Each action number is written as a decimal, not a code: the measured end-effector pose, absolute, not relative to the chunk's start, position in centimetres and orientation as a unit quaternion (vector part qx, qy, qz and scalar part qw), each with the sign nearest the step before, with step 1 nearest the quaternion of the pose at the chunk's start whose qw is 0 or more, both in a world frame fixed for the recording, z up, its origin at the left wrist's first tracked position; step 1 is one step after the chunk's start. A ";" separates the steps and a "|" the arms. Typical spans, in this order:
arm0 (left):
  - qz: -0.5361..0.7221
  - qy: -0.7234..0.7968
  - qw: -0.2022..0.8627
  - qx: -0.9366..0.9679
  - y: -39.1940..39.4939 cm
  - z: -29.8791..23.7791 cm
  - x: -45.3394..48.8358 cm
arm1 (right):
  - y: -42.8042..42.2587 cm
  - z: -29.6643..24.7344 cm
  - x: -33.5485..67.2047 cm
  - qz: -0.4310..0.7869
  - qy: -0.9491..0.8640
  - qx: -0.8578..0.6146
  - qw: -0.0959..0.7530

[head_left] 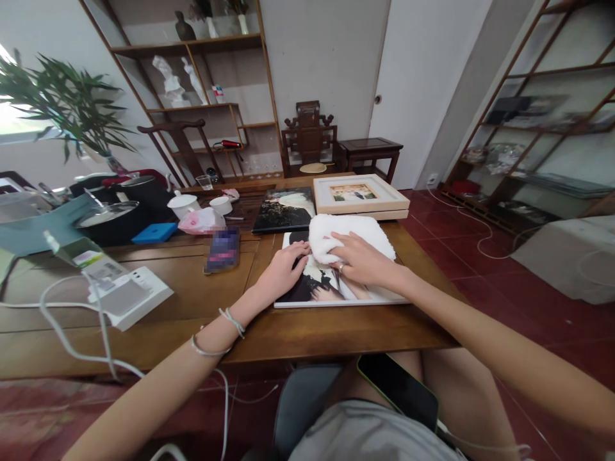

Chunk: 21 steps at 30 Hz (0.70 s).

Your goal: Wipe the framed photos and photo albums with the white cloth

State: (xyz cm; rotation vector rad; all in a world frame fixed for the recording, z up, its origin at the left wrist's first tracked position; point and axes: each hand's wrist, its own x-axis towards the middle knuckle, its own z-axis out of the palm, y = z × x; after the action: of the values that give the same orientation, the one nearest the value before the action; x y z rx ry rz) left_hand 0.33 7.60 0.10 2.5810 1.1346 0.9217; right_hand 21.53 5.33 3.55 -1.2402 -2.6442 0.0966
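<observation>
A large photo print with a white edge (298, 302) lies flat on the wooden table in front of me. On its upper part sits a folded, fluffy white towel (369, 237). My right hand (358, 258), with a ring on one finger, grips the towel's near left side and presses it against the print. My left hand (288, 266) lies on the print's left side, fingers stretched out, their tips close to the towel's left edge. Part of the picture is hidden under the towel and both hands.
Behind the print lie a dark photo panel (283, 210) and a pale wooden frame (360, 194). To the left are a phone (221, 250), an opened white box (137, 298) with a looping cable, white cups and dark pots (108, 221). Another phone (401, 387) rests on my lap.
</observation>
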 end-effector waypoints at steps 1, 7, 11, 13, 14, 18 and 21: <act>0.308 0.380 0.088 0.868 7.6 0.1 0.3 | 4.8 3.5 21.5 0.034 -0.898 -0.424 0.109; 0.306 0.378 0.087 0.870 7.7 0.2 0.3 | 0.8 3.9 21.7 0.050 -0.905 -0.410 0.103; 0.300 0.378 0.080 0.872 7.6 0.3 0.3 | -1.8 4.4 21.6 0.066 -0.905 -0.410 0.087; 0.298 0.378 0.078 0.873 7.6 0.3 0.3 | -2.8 4.6 21.5 0.072 -0.908 -0.407 0.074; 0.299 0.379 0.078 0.872 7.6 0.3 0.4 | -3.3 4.6 21.4 0.069 -0.910 -0.402 0.071; 0.300 0.382 0.079 0.870 7.5 0.4 0.4 | -4.0 4.7 21.4 0.059 -0.918 -0.386 0.069; 0.293 0.382 0.079 0.873 7.5 0.4 0.4 | -3.4 4.7 21.7 0.078 -0.917 -0.384 0.072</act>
State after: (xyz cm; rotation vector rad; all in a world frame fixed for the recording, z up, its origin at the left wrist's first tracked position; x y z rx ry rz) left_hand 0.40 7.55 0.40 2.6128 1.1432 0.8767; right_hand 21.67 -3.39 4.70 -1.1526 -2.7571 0.2343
